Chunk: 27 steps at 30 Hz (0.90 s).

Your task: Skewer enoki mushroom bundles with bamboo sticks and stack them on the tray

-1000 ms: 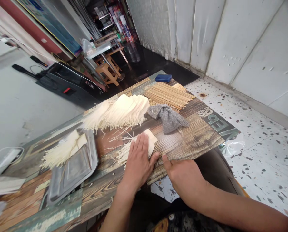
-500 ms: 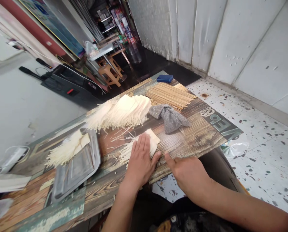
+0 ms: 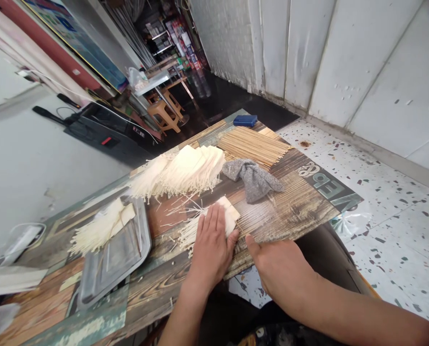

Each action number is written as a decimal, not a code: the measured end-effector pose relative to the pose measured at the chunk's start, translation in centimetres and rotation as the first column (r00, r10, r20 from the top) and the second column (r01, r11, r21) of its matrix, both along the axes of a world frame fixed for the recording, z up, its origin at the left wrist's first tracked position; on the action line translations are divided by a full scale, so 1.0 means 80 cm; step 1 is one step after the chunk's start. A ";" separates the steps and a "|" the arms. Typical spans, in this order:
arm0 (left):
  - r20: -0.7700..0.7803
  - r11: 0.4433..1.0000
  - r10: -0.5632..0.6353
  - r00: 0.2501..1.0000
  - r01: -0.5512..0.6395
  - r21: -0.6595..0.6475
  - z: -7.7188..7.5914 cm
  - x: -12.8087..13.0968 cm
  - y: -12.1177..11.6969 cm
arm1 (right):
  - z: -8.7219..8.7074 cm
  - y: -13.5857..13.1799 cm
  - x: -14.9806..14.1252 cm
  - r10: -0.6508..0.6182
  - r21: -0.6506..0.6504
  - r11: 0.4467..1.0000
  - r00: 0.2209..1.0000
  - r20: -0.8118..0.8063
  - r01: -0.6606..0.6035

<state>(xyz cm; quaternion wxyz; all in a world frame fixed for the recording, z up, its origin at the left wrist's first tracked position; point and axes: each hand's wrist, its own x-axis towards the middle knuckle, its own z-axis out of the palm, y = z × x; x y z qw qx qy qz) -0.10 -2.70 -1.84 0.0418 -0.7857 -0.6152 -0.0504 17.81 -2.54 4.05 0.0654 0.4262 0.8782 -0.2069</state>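
My left hand (image 3: 212, 242) lies flat with its fingers stretched out on a bunch of enoki mushrooms (image 3: 231, 207) on the table. The strands fan out to the left and the pale cut base points right. Close to the table edge, my right hand (image 3: 281, 266) is closed around a thin wooden skewer (image 3: 242, 228), its index finger pointing along it. The skewer runs toward the base of the bunch; its tip is hidden. Beyond the hands sits a pile of flattened enoki bunches (image 3: 194, 168). Beside it are many loose skewers (image 3: 255, 145).
A crumpled grey cloth (image 3: 253, 180) lies just beyond my hands. To the left, a metal tray (image 3: 118, 262) carries another skewered enoki bunch (image 3: 101, 225). A blue box (image 3: 245, 120) sits at the table's far corner. Loose strands lie scattered on the patterned table (image 3: 156, 283).
The view has shifted slightly. My left hand stays pressed on the enoki bunch, and my right hand with the skewer has hardly moved.
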 end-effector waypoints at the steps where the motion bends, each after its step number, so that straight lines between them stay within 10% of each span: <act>1: -0.004 1.000 -0.001 1.000 0.001 0.001 0.000 0.000 0.000 | 0.000 0.001 -0.001 0.001 -0.009 1.000 1.000 0.000 -0.001; 27: -0.021 1.000 -0.022 1.000 0.022 0.003 -0.001 -0.002 0.001 | -0.009 0.003 -0.011 -0.037 0.077 0.996 0.996 -0.077 0.043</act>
